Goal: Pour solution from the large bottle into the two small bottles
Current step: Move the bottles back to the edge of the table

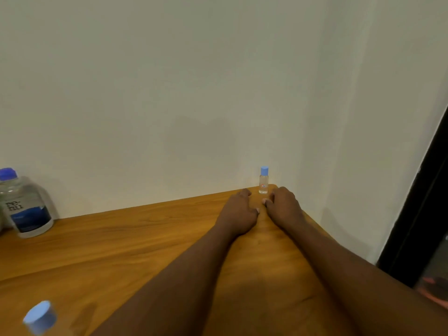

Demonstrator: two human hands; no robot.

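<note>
At far right corner of wooden table [121,238]: small bottle [263,180], capped, upright by wall [169,81]. Just before it: left hand [238,212] and right hand [284,207] side by side, palms down, fingers loosely curled, gripping nothing. Far left: large bottle [26,207], upright, blue cap on. Bottom left: second small bottle [40,316], blurred, capped

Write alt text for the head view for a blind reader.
The left hand and right hand lie side by side, holding nothing, before a capped small bottle at the wooden table's far corner. A capped large bottle stands far left; a second small bottle's blue cap shows bottom left.
</note>
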